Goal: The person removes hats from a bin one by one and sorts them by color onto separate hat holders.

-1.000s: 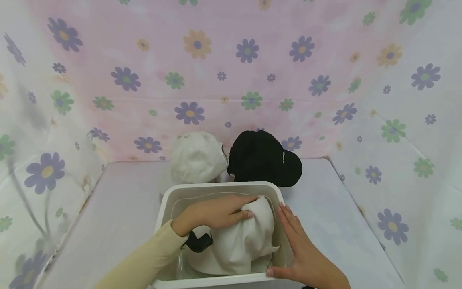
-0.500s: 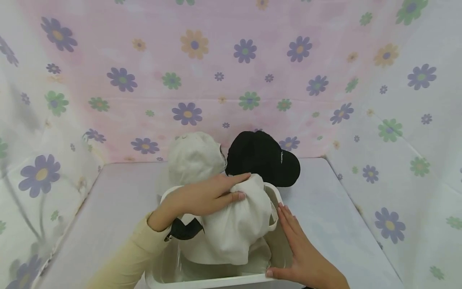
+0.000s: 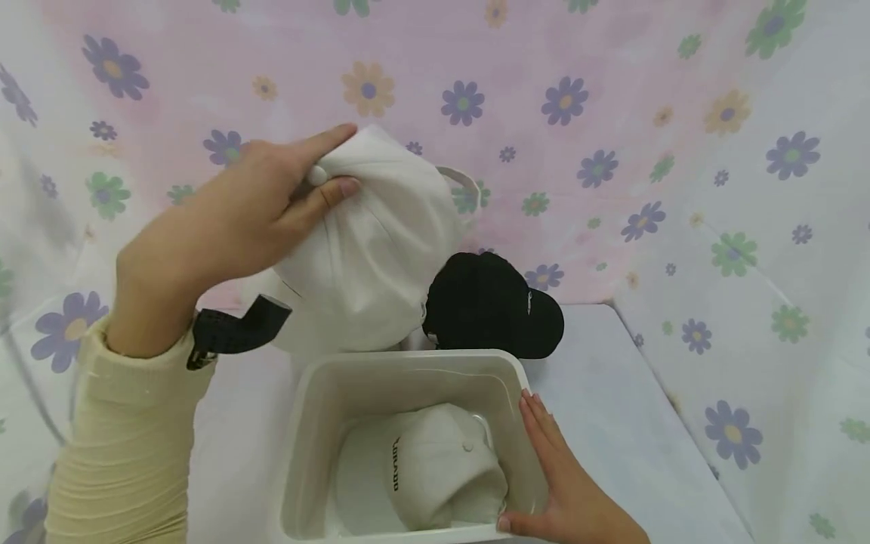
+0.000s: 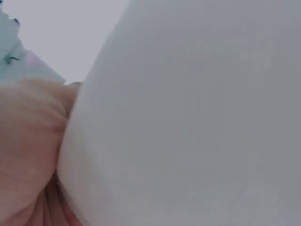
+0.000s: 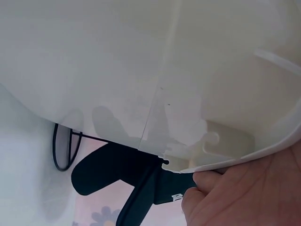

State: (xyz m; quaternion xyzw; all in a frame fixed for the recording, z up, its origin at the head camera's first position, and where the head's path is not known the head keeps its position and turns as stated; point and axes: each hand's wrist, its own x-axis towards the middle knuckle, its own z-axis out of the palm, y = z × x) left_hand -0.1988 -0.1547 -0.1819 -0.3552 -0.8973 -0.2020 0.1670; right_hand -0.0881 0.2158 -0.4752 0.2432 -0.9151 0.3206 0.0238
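Observation:
My left hand (image 3: 234, 208) pinches a white baseball cap (image 3: 387, 249) by the top of its crown, near the button, and holds it up over the back of the bin. The strap loops out at its right side. In the left wrist view the cap's pale cloth (image 4: 188, 117) fills most of the picture. Below, in a white plastic bin (image 3: 408, 363), lies another white baseball cap (image 3: 442, 461) with dark lettering, brim to the left. My right hand (image 3: 578, 483) rests on the bin's right side, straight fingers along the rim, thumb at the front corner.
A black baseball cap (image 3: 482, 310) stands behind the bin, brim to the right. The white cap at the back left is largely hidden behind the held one. The white table (image 3: 612, 423) ends at flower-patterned cloth walls (image 3: 435, 98).
My left hand has lifted the white cap out of the bin, up and to the left. The lettered cap beneath has come into view. My right hand stays at the bin's rim.

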